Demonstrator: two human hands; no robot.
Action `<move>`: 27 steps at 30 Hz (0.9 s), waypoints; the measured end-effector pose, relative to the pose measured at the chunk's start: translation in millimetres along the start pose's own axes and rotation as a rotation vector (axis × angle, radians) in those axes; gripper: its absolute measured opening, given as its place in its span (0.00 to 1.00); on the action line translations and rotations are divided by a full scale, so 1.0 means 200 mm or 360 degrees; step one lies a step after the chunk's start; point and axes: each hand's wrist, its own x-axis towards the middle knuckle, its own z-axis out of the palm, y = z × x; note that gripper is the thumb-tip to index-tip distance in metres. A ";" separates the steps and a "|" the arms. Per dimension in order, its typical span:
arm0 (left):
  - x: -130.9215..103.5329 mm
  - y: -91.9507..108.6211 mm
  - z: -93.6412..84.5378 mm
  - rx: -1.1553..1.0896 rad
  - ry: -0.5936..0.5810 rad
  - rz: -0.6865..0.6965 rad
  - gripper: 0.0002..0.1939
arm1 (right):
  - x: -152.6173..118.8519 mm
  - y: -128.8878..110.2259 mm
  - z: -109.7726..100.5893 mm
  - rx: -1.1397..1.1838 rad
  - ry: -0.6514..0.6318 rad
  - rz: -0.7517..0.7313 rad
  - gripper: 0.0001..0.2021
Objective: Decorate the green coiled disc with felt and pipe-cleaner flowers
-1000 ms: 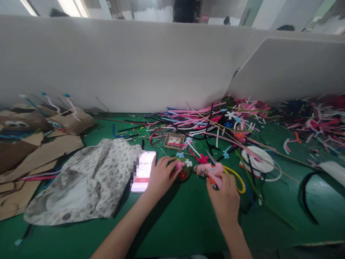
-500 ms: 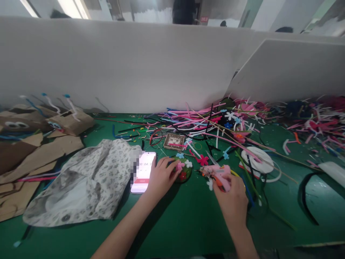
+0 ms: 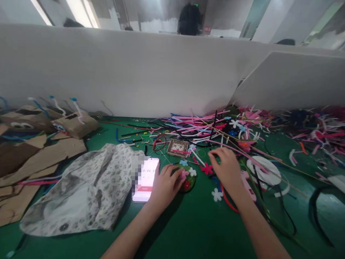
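My left hand (image 3: 167, 183) has its fingers bent over the left side of a round green piece (image 3: 192, 184), with fingertips at the pink flower (image 3: 184, 174) on it. Blue, white and red flowers also sit on that piece. Above the table, my right hand (image 3: 225, 171) has thumb and fingertips brought close together; anything between them is too small to make out. Left of its fingers lies a red-pink flower (image 3: 207, 168). The pink glue gun (image 3: 248, 186) rests partly hidden behind my right wrist. Below is a loose white flower (image 3: 216, 194).
A lit phone (image 3: 147, 180) and patterned cloth (image 3: 91, 190) lie left, beside cardboard pieces (image 3: 59, 154). Pipe cleaners (image 3: 185, 124) are heaped at the back, near a small ornate box (image 3: 178, 148). A white disc (image 3: 263, 170) lies right, before the white partition (image 3: 151, 72).
My right hand has let go of the glue gun, now lying on the table, and moved up beside the red-pink flower. My left hand stays at the round piece. The view has shifted slightly.
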 end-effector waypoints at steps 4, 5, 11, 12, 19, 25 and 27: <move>0.00 0.00 0.00 -0.0005 0.0011 -0.0006 0.12 | 0.35 -0.21 0.26 0.0060 -0.0473 -0.0299 0.08; 0.00 0.00 0.00 -0.0001 0.0015 -0.0006 0.12 | 0.42 -0.24 0.32 0.0049 -0.0576 -0.0350 0.10; 0.00 0.00 0.00 -0.0020 0.0003 -0.0004 0.12 | 0.57 -0.28 0.47 -0.0080 -0.0868 -0.0498 0.15; 0.00 0.00 0.00 -0.0022 -0.0003 -0.0007 0.12 | 0.57 -0.28 0.48 -0.0092 -0.0864 -0.0515 0.15; 0.00 0.00 0.02 -0.0011 -0.0020 -0.0002 0.13 | 0.52 -0.22 0.40 -0.0002 -0.0606 -0.0555 0.10; 0.00 0.00 0.02 -0.0018 -0.0043 -0.0011 0.13 | 0.08 -0.21 0.19 0.0188 -0.0086 -0.0371 0.08; -0.01 0.00 0.02 -0.0026 -0.0054 -0.0016 0.13 | -0.13 -0.21 0.16 0.0215 0.0064 -0.0295 0.08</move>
